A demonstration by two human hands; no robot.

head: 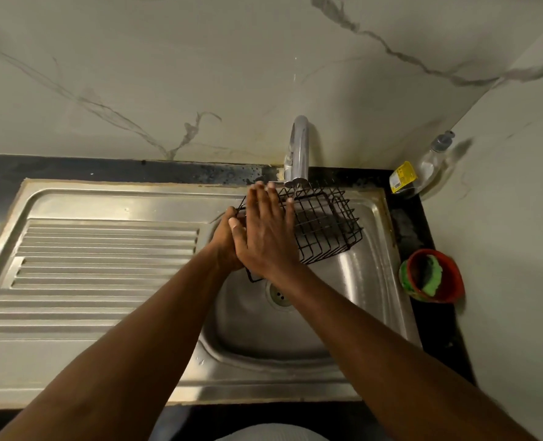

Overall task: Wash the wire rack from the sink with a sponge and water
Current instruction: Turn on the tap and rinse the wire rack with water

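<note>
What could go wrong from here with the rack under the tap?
1. Only the left hand grips the wire rack, at its left edge; the right hand lies flat on it. The rack could slip and drop into the sink.
2. The rack's far edge sits at the faucet spout; tilting may knock it.
3. What looks like the green sponge sits in the red bowl at right; reaching for it leaves one hand holding.

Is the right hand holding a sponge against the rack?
No, the right hand lies flat on the wire rack, fingers straight, no sponge showing.
</note>
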